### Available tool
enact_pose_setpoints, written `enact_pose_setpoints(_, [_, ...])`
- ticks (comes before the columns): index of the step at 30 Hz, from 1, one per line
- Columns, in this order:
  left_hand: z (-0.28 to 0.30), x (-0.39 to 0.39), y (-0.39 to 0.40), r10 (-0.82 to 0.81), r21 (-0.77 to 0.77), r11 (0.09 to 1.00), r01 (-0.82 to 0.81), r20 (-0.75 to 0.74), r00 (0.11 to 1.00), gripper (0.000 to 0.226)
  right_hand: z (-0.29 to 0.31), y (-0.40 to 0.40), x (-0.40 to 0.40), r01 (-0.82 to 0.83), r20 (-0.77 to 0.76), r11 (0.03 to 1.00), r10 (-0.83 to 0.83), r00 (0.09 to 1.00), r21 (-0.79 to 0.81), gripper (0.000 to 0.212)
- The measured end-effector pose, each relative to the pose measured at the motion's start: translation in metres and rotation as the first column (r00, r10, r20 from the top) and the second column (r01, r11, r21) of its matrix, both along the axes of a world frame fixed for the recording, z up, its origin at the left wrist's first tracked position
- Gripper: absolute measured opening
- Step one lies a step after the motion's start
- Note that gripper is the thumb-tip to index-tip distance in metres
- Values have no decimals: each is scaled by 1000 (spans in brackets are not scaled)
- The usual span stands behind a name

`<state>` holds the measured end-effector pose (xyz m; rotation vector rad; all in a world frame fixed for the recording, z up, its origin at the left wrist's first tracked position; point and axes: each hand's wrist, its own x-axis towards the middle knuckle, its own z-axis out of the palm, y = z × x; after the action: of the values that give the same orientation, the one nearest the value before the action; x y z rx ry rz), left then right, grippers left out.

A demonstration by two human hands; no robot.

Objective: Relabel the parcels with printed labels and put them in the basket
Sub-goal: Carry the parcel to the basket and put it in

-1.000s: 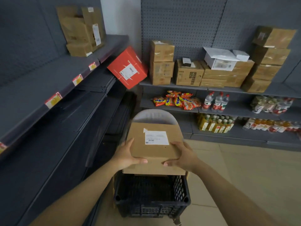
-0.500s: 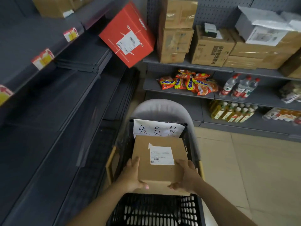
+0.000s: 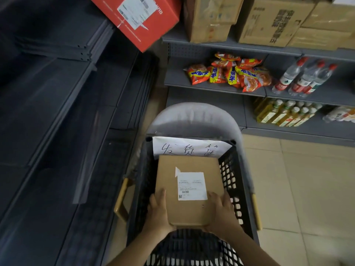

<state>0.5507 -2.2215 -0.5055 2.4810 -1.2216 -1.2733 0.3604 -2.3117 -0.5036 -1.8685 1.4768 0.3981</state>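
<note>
Between grey store shelves, lowered since a second ago into black basket [image 3: 232, 169] at 6 o'clock: relabelled cardboard parcel [image 3: 189, 189], left hand [image 3: 158, 212] and right hand [image 3: 222, 214] gripping its near corners, release pending.

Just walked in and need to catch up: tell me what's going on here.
A person is lowering a brown cardboard parcel into a black plastic basket that sits on a grey chair. The left hand and right hand grip its near corners. A white printed label is stuck on top. A handwritten paper sign hangs on the basket's far rim. More boxes wait on the shelves behind.
</note>
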Motion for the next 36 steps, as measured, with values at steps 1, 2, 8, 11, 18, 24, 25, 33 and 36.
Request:
enact_pose_setpoints(1, [-5,-1,-3,-5,-10,1000,5,8,1000,129,-5,-2,2,-2,-11,1000,2,1000,-11,115])
enact_pose_setpoints(2, [-9,-1,-5,-9,-15,1000,9,20,1000,128,-9,-3,3,-1,-21,1000,1,1000,-18,114])
enact_pose_setpoints(8, [-22,0,-23,15,-14,1000,-15,35,999,128,-23,-15,6,-9,-24,999,7,1000,-53,111])
enact_pose_setpoints(11, [-29,-2,-21,21,4,1000,-21,35,999,127,-26,-16,6,-42,-72,998,38,997,-55,109])
enact_pose_setpoints(18, [-31,1,-16,40,-8,999,-40,4,999,122,-25,-17,0,-93,-94,994,89,992,-49,105])
enact_pose_setpoints(24, [-17,0,-25,-16,51,999,14,29,999,113,-11,-22,1,-134,-91,991,131,987,-30,99])
enact_pose_setpoints(25, [-13,-1,-26,-21,55,998,19,37,999,110,-7,-23,2,-141,-93,989,138,986,-32,95])
enact_pose_setpoints(33, [41,-3,-40,-58,-8,998,59,107,993,96,52,-32,4,-87,-59,993,82,995,-78,77])
enact_pose_setpoints(36, [70,-2,-44,-71,-51,996,78,118,990,91,81,-33,3,-75,-11,993,74,997,-87,72])
